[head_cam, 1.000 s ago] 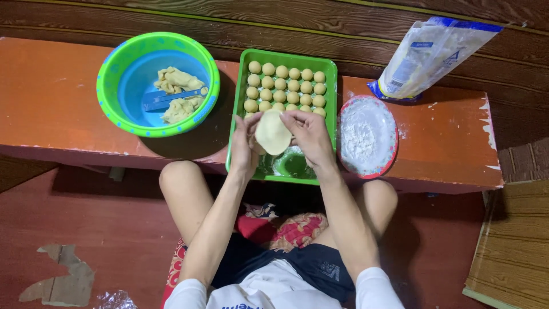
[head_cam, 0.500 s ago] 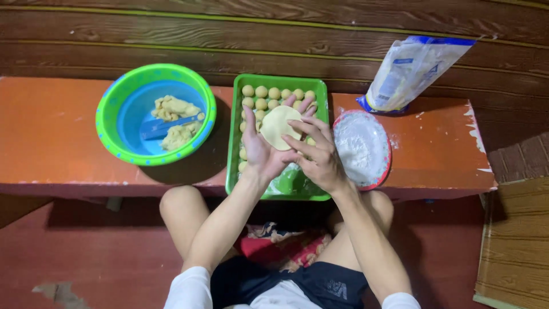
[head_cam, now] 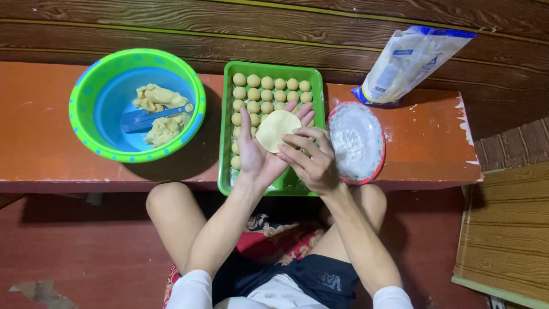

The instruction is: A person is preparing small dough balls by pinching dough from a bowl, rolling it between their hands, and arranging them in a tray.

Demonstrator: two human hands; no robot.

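A flat round disc of pale dough (head_cam: pixel 276 129) lies across the palm and fingers of my left hand (head_cam: pixel 256 150), which is held palm up over the green tray (head_cam: pixel 223 150). My right hand (head_cam: pixel 310 160) rests against the disc's lower right edge, fingers bent and touching it. The tray holds several small yellow dough balls (head_cam: pixel 264 94) in rows at its far end; both hands hide the tray's near part.
A green and blue bowl (head_cam: pixel 81 133) with dough lumps (head_cam: pixel 155 97) and a blue scraper (head_cam: pixel 142 120) stands at the left of the orange bench (head_cam: pixel 34 131). A red-rimmed plate of flour (head_cam: pixel 355 142) and a flour bag (head_cam: pixel 405 64) stand right. A wooden wall is behind.
The hands with the dough disc have risen from the tray's near end to above its middle. The left palm now lies open under the disc, and the view has shifted.
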